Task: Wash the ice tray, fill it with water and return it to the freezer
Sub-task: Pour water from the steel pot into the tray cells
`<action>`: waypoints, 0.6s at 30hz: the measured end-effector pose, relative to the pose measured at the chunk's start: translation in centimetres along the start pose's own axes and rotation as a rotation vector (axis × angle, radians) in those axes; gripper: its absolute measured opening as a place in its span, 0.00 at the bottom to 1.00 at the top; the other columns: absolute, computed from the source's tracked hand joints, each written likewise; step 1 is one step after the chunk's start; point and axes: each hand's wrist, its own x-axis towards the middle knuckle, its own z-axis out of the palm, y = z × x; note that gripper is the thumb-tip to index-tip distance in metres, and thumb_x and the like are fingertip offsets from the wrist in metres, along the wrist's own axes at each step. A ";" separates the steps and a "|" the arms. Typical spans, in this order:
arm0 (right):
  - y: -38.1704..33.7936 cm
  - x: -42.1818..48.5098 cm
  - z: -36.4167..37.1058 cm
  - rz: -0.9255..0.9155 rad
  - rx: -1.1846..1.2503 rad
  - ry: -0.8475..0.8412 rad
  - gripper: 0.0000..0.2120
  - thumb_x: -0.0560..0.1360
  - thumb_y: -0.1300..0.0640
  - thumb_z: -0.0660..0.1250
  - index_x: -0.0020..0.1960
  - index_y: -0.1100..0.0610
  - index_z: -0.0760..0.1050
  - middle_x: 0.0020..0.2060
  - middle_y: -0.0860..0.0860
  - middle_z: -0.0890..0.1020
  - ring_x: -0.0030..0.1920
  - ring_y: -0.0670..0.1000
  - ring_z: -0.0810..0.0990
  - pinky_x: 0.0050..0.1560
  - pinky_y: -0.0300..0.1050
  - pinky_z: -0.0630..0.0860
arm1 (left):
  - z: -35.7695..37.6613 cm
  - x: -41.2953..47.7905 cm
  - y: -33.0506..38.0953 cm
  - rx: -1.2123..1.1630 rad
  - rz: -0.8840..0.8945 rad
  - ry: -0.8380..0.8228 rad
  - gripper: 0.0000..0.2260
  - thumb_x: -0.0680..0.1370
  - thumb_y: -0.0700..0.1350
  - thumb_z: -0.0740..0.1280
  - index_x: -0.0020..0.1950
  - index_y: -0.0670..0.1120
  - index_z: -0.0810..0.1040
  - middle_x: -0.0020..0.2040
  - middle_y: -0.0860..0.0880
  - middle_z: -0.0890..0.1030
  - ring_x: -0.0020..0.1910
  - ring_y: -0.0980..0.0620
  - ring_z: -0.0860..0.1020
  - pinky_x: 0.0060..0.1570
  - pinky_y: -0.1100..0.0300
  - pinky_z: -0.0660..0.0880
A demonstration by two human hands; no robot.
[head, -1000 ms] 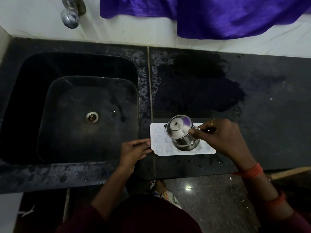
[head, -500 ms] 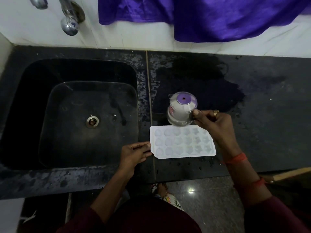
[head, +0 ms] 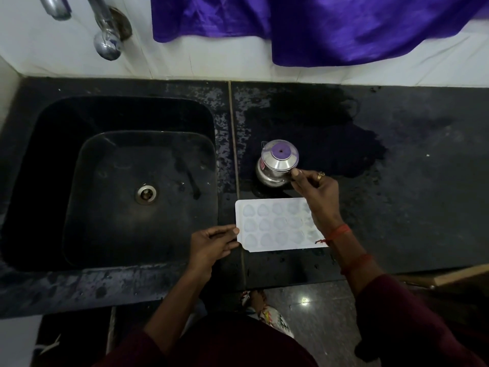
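Dark speckled stone makes up the desk [head: 412, 207], which runs along a white tiled wall [head: 66, 56] on the far side. A deep black square sink [head: 53, 154] is set into the left half of the desk, with a round metal drain [head: 145, 193] in its floor and a chrome tap [head: 107, 35] on the wall beyond it. A shiny purple cloth [head: 317, 27] hangs down over the wall at the far right. A darker wet patch [head: 330, 133] spreads over the desk right of the sink.

The white plastic ice tray [head: 275, 229] lies flat on the desk just right of the sink, close to the near edge, its long side running left to right. It has three rows of rounded, pointed cells; whether they hold water I cannot tell. The left hand [head: 211, 245] holds the tray's left edge, thumb on top and fingers [head: 227, 246] curled at the near left corner.

Just beyond the tray's far edge a small round-bellied steel pot [head: 276, 165] stands upright, its top tinted purple. Whether its base touches the desk is unclear. The right hand [head: 317, 189], wearing a gold ring [head: 321, 176], grips the pot at its right side, fingers closed on it. The right forearm, with a red thread band [head: 340, 231] at the wrist, crosses over the tray's right end.
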 end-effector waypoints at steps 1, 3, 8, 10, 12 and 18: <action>0.2 0.2 0.1 0.004 0.009 0.000 0.14 0.76 0.54 0.73 0.54 0.64 0.82 0.48 0.59 0.86 0.53 0.54 0.85 0.51 0.44 0.81 | 0.0 0.0 0.0 0.000 0.002 0.002 0.08 0.74 0.44 0.76 0.52 0.47 0.86 0.45 0.49 0.88 0.43 0.52 0.86 0.40 0.62 0.75; 0.7 0.6 0.2 0.019 0.029 -0.005 0.13 0.76 0.55 0.72 0.54 0.65 0.82 0.49 0.59 0.85 0.53 0.54 0.85 0.51 0.43 0.80 | 0.0 0.0 0.0 0.000 0.002 0.006 0.07 0.74 0.44 0.76 0.51 0.46 0.86 0.45 0.49 0.88 0.43 0.52 0.86 0.40 0.62 0.75; 1.4 1.0 0.0 0.028 0.061 -0.026 0.12 0.76 0.55 0.72 0.54 0.63 0.82 0.48 0.57 0.85 0.53 0.50 0.83 0.53 0.43 0.79 | 0.1 0.0 0.0 -0.009 0.001 0.007 0.07 0.74 0.44 0.76 0.51 0.46 0.86 0.45 0.48 0.88 0.43 0.52 0.86 0.42 0.61 0.76; 1.5 1.1 0.0 0.034 0.049 -0.033 0.11 0.76 0.55 0.72 0.54 0.62 0.83 0.48 0.56 0.85 0.53 0.51 0.84 0.54 0.44 0.79 | 0.0 0.1 0.0 -0.011 0.000 0.011 0.07 0.74 0.44 0.76 0.51 0.46 0.86 0.45 0.48 0.88 0.43 0.52 0.86 0.41 0.61 0.76; 1.4 1.1 -0.1 0.035 0.024 -0.032 0.10 0.76 0.54 0.72 0.53 0.60 0.83 0.48 0.56 0.86 0.53 0.51 0.84 0.55 0.47 0.80 | 0.0 0.1 0.0 -0.012 -0.002 0.009 0.07 0.74 0.44 0.76 0.51 0.46 0.86 0.44 0.48 0.88 0.43 0.52 0.86 0.41 0.62 0.76; 0.8 0.9 -1.2 0.039 -0.171 -0.009 0.15 0.75 0.50 0.73 0.57 0.57 0.81 0.49 0.51 0.86 0.53 0.47 0.84 0.55 0.44 0.80 | -0.1 0.3 -0.3 0.002 0.010 -0.004 0.08 0.74 0.44 0.76 0.52 0.46 0.86 0.45 0.47 0.88 0.44 0.51 0.87 0.42 0.60 0.78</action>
